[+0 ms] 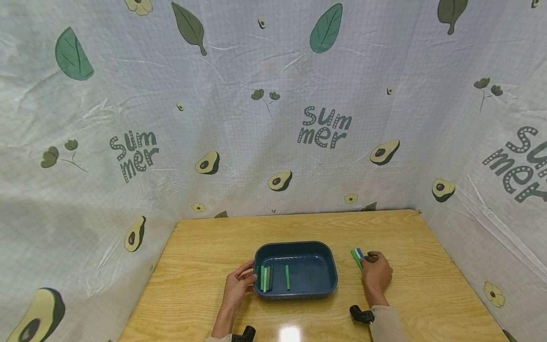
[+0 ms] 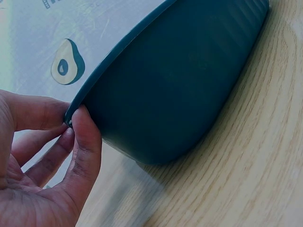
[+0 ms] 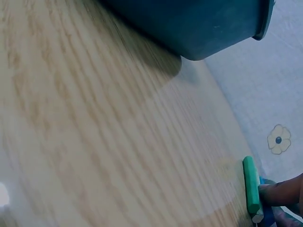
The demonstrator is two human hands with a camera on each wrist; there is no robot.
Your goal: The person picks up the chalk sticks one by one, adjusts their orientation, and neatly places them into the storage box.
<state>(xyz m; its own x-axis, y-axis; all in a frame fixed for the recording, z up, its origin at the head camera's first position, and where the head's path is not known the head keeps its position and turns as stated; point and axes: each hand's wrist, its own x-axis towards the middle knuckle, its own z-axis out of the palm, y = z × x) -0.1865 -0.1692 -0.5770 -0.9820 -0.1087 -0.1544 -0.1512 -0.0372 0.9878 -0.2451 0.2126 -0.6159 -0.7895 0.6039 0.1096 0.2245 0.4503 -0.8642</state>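
My left hand [image 1: 236, 285] grips the left rim of a dark blue rectangular tray [image 1: 299, 295]. In the left wrist view the thumb [image 2: 85, 142] presses the tray's outer side just below the rim, with the fingers across from it. Inside, green, light green and dark green sticks [image 1: 266, 279] stand side by side along the left wall. Another green stick [image 1: 287, 277] lies apart near the middle. Right of the tray, my right hand [image 1: 378, 273] pinches a blue stick [image 1: 360, 252] with its fingertips. A green stick [image 3: 251, 184] and a pale one lie right beside it; the fingers partly hide them.
The tray stands on a light wooden table [image 1: 201, 247]. Behind and at both sides hangs a white sheet [image 1: 239, 118] printed with avocados and leaves. A small black camera [image 1: 361, 314] is strapped to the right wrist, and another [image 1: 244, 334] to the left.
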